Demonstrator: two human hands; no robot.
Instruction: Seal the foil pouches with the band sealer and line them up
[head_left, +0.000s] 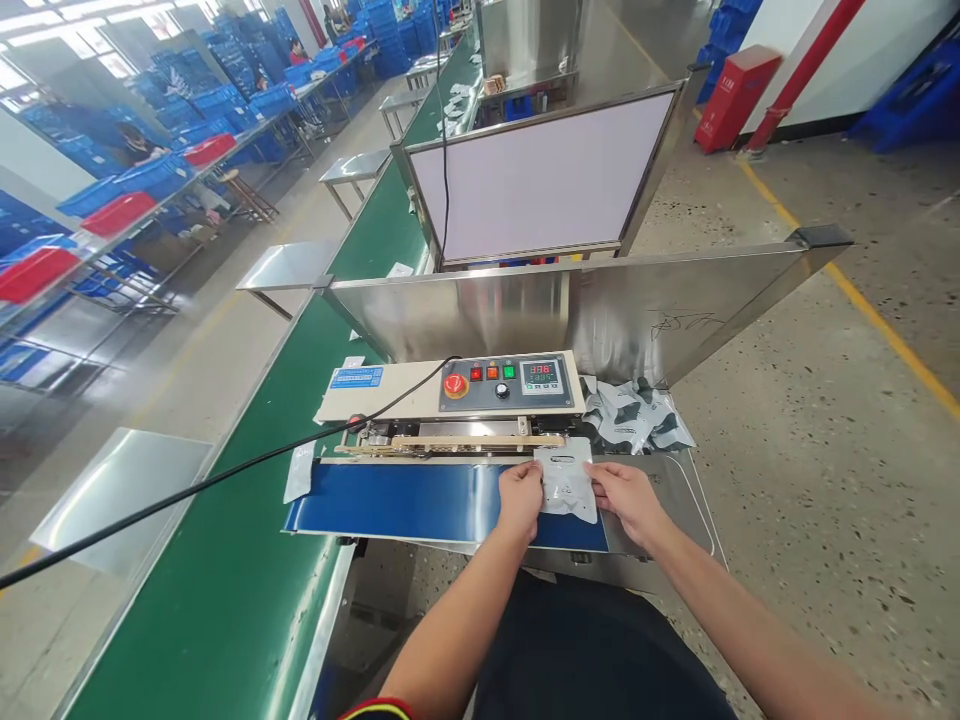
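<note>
A small white plastic pouch (pixel 568 482) lies over the right end of the blue belt, its top edge at the slot of the band sealer (pixel 390 395). My left hand (pixel 520 497) pinches the pouch's left edge. On the opposite edge, my right hand (pixel 624 500) has its fingers closed on the same pouch. A pile of similar pouches (pixel 634 415) rests just beyond my right hand, beside the sealer's control panel. Another white pouch (pixel 300 472) sits at the belt's far left end, over the green conveyor.
The long green conveyor (pixel 247 500) runs past on the left. A steel partition (pixel 525 310) rises behind the sealer, with a framed white board (pixel 547 180) beyond it. A black cable (pixel 225 475) hangs across the left side. Steel side shelves (pixel 120 495) flank the conveyor.
</note>
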